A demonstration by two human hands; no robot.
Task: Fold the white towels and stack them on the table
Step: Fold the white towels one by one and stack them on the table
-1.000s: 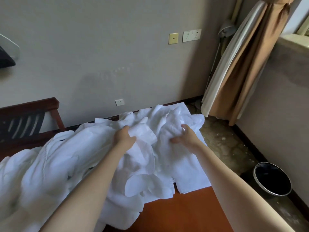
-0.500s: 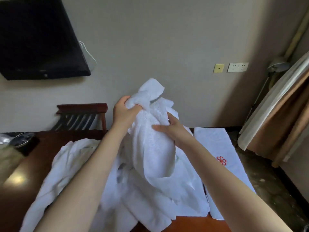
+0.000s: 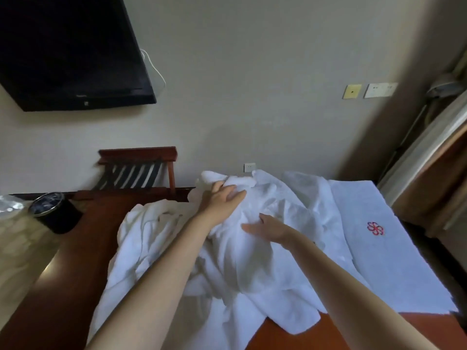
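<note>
Folding is barely starting: the left hand (image 3: 222, 201) is gripping a bunched towel (image 3: 255, 231) atop the unfolded heap (image 3: 156, 238) on the table (image 3: 63, 279), the right hand (image 3: 269, 228) is pressing open-fingered against it, and no stack is showing.

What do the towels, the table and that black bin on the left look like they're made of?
The towels: soft white terry-like cloth, probably cotton; it crumples and drapes in thick matte folds. The table: reddish-brown wood or veneer, glossy varnish; light reflects off it. The black bin: dark body, material unclear; its shiny rim looks like metal.
</note>
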